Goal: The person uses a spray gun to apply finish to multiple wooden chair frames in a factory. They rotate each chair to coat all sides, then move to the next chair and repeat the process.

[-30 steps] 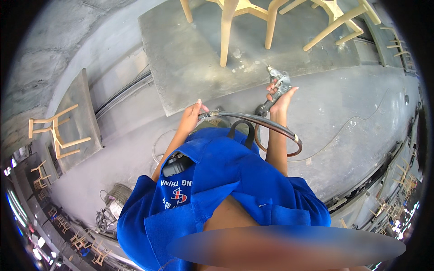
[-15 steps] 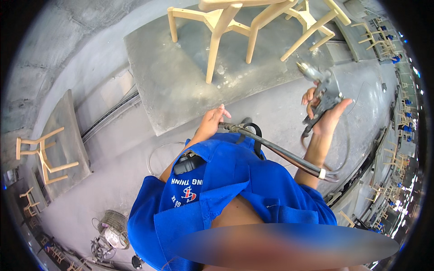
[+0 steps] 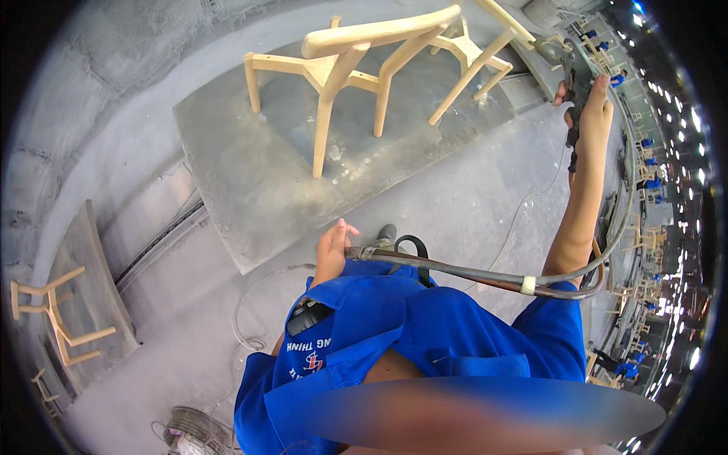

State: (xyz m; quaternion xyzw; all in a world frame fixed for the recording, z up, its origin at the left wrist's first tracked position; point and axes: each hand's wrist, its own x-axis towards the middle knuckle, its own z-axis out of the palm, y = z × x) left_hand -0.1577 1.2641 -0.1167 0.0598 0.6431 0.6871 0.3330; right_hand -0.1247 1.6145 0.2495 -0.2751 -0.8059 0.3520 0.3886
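Observation:
My right hand [image 3: 588,114] is wrapped round a spray gun [image 3: 574,83], held out at the far right with the arm stretched. The gun's head is level with a pale wooden chair frame [image 3: 324,114] and to the right of it. From the gun a pair of bundled hoses [image 3: 455,271] loops back across my front. My left hand [image 3: 332,249] is closed on the hoses at waist height, though part of its grip is hidden. The chair frame stands on a grey, paint-spotted board [image 3: 258,182], with a second chair frame [image 3: 466,49] behind it to the right.
Another chair frame [image 3: 57,318] sits on a grey board at the left. A coil of hose or wire [image 3: 197,428] lies on the floor at the lower left. Thin hose [image 3: 239,322] trails over the floor. Along the right, people in blue work among rows of chairs.
My right hand has swung the spray gun farther out and away to the right, drawing the hoses along. My left hand still grips the hoses. The view has shifted, showing more of the chair frames.

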